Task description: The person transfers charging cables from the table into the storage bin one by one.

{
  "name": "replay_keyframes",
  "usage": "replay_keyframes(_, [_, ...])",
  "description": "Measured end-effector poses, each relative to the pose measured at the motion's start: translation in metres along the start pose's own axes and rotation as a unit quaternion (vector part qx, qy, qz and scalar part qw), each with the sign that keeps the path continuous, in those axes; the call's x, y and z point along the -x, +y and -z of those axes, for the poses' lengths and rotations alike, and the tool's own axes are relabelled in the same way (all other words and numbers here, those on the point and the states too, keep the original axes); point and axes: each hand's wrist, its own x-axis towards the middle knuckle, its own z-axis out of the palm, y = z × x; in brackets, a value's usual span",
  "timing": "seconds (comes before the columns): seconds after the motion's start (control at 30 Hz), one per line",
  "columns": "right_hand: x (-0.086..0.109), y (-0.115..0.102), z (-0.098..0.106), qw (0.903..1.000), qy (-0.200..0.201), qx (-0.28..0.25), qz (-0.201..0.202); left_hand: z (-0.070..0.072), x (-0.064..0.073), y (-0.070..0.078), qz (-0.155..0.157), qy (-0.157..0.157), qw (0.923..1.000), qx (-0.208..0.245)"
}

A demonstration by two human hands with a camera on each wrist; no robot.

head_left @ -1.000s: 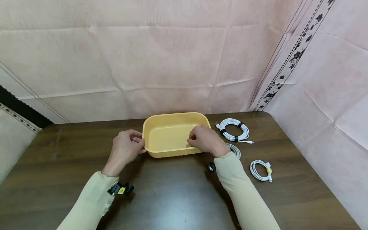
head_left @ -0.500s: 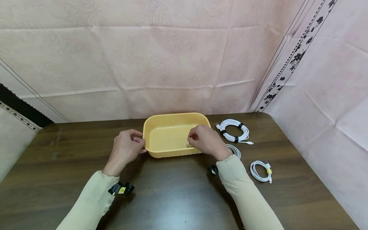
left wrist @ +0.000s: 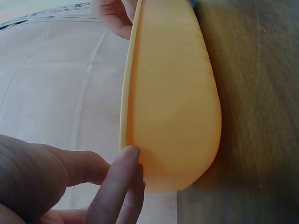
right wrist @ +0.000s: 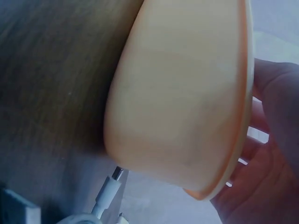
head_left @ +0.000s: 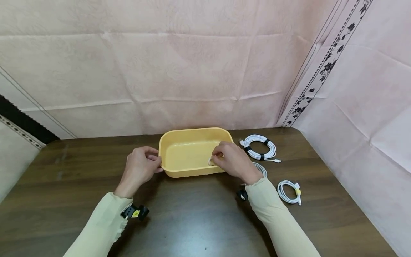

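The left hand (head_left: 141, 165) stands at the left end of the yellow tray (head_left: 183, 153), its fingers loosely bent and a little spread, a fingertip (left wrist: 127, 158) resting on the outer wall just under the rim. The right hand (head_left: 232, 159) arches over the tray's near right corner, wrist bent down, thumb and forefinger brought together inside the rim; they pinch a small white piece (head_left: 210, 161), most of which the fingers hide. The left forearm slants in from the near left, its pale left sleeve (head_left: 99, 221) pushed back behind a black wrist device (head_left: 135, 212); the right forearm comes from the near right in a matching right sleeve (head_left: 279, 217), angled leftward. The tray sits upright at the far middle of the surface (head_left: 192, 217), between the two hands. To its right lies a large white cable coil (head_left: 272, 149) with black ties; nearer, a second coil (head_left: 262, 170) is partly covered by the right wrist, and a smaller coil (head_left: 281, 192) with a yellow tie lies nearest, at the right. The right wrist view shows a cable plug (right wrist: 108, 191) pointing at the tray's wall. A creased pale cloth (head_left: 192, 71) hangs behind the far edge.
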Motion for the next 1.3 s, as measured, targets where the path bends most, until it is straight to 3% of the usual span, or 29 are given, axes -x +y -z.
replay_keyframes(0.7, [0.008, 0.004, 0.014, 0.9988, 0.001, -0.034, 0.034, -0.005, -0.001, -0.001, 0.002, 0.005, 1.0, -0.003])
replay_keyframes(1.3, [0.013, 0.004, 0.03, 0.9991, -0.023, -0.036, 0.003, -0.005, 0.0, 0.001, 0.01, 0.01, 0.9999, -0.009])
